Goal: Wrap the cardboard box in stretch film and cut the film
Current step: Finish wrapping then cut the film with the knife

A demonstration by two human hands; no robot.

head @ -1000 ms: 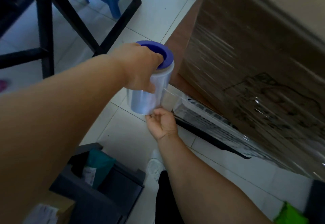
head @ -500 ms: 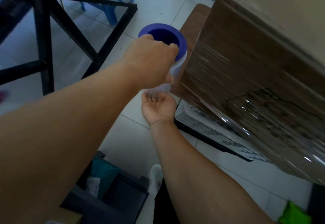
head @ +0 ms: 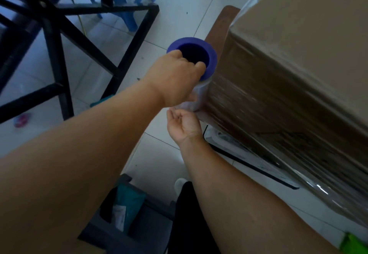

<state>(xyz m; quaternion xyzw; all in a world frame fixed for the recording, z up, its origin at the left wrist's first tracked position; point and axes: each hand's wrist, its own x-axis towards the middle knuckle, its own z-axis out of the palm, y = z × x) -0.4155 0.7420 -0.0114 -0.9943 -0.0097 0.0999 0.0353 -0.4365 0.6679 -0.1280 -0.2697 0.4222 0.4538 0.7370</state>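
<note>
So the left hand (head: 175, 78) had its fingers clamped on the one film roll (head: 196, 62), right at the left corner of the single cardboard box (head: 288, 78). Right hand (head: 184, 123) cupped loosely just below the roll, holding nothing. Box side looked already wrapped in several layers; cutting still left, I reckon.

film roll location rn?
Head view, centre: the film roll is upright against the near corner of the wrapped box, gripped at its top by the left hand, with the right hand just below.
</note>
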